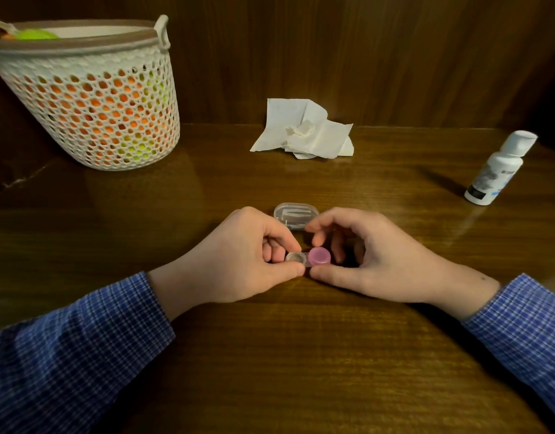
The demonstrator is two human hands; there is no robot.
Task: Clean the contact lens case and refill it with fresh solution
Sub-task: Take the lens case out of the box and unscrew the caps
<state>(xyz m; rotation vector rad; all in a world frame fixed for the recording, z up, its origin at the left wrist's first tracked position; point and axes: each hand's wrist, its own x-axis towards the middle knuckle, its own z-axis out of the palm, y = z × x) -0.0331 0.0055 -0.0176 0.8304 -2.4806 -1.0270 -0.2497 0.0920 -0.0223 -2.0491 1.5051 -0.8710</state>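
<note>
A small contact lens case (pixel 305 259) lies on the wooden table at centre. Its left well is uncapped and clear; a pink cap (pixel 319 255) sits on its right well. My left hand (pixel 238 261) pinches the left end of the case between thumb and fingers. My right hand (pixel 373 255) curls around the pink cap, thumb in front and fingers arched behind it. A white solution bottle (pixel 497 169) with its cap on stands at the right. Crumpled white tissue (pixel 304 131) lies at the back centre.
A clear plastic box (pixel 293 213) holding small tools lies just behind my hands. A white perforated basket (pixel 91 95) with orange and green contents stands at the back left. A dark wooden wall rises behind the table.
</note>
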